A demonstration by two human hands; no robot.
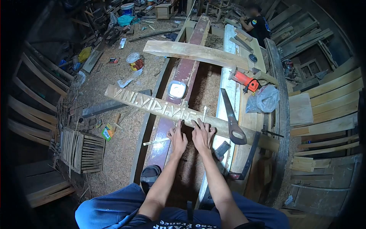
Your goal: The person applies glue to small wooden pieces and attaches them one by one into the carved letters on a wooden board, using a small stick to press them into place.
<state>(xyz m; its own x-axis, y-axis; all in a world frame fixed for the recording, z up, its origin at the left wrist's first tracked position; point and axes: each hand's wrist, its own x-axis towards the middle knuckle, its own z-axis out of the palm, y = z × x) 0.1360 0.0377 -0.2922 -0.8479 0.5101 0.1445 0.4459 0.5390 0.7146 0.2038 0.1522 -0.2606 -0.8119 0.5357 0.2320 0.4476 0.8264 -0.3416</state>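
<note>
The left hand (178,138) and the right hand (202,133) lie side by side, palms down, on the near edge of the lettered plank (152,104). The fingers are spread flat on the wood and grip nothing. The lettered plank rests slantwise across the surface (230,49), with its left end overhanging the floor (114,149). A thin strip (204,113) lies on it just beyond the right fingertips.

Hazards, as judged:
- No clamp is visible, and the plank bridges gaps between the beams. Uneven pressure can pivot it, and the overhanging end can drop.
- The raised letters look small, so a sliding palm can shift one.
- The handsaw (231,118) lies across the plank just beside the right hand. A sideways wrist move can meet its blade.

Surface: long parallel beams, one of them a reddish beam (190,70). A white container (177,90) stands on it just behind the plank. An orange power tool (244,80) and a plastic bag (267,98) lie farther along.

Room: sawdust covers the floor, where a tin can (135,61) and a slatted panel (82,150) sit. Another person (256,23) works at the far end
</note>
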